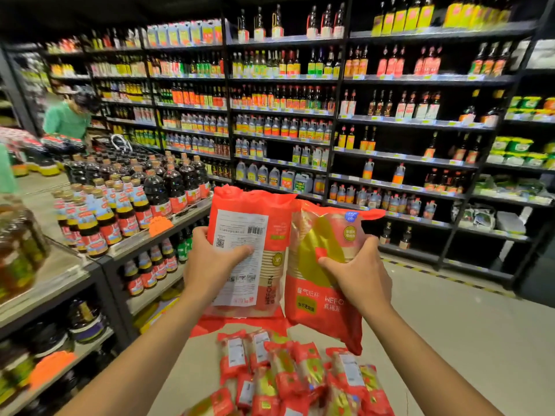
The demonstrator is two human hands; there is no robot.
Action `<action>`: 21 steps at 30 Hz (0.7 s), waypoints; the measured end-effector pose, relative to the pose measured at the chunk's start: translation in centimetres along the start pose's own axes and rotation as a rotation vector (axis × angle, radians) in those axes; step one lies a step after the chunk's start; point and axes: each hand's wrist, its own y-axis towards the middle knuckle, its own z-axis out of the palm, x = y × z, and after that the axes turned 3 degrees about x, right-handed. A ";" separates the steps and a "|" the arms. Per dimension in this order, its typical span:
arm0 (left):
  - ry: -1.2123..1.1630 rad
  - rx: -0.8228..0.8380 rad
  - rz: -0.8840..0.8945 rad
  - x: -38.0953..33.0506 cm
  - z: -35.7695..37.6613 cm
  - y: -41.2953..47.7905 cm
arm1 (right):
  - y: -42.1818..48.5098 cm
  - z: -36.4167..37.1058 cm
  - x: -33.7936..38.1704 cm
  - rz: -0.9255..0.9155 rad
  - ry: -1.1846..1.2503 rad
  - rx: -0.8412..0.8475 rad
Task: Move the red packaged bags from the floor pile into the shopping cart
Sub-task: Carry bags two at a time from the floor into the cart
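Observation:
I hold two red packaged bags up at chest height, side by side. My left hand (210,265) grips the left bag (255,211), whose white label with a barcode faces me. My right hand (357,274) grips the right bag (318,304), which shows a gold pattern and white lettering. Below them, a pile of several more red bags (288,376) lies on the pale floor. No shopping cart shows in this view.
A low display shelf (75,271) of dark sauce bottles runs along my left. Tall black shelving (345,121) stocked with bottles fills the wall ahead. A person in a green shirt (67,120) stands at the far left. Bare floor (450,340) lies to the right.

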 end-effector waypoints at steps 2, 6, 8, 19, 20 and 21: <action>0.025 -0.069 -0.017 -0.1 -1.3 -0.8 | 0.2 0.8 0.6 -0.034 0.028 0.056; 0.080 -0.241 -0.074 0.3 -4.1 -3.4 | -0.1 2.9 2.3 -0.113 0.075 0.191; 0.117 -0.318 -0.120 1.1 -5.7 -5.3 | -0.9 4.3 2.8 -0.156 0.105 0.266; 0.274 -0.746 -0.404 4.5 -16.8 -21.6 | -14.2 10.7 7.6 -0.341 0.206 0.730; 0.286 -0.786 -0.420 4.5 -18.0 -23.4 | -15.8 10.9 8.4 -0.368 0.209 0.766; 0.297 -0.825 -0.440 4.6 -19.3 -25.1 | -17.4 11.1 9.3 -0.399 0.217 0.802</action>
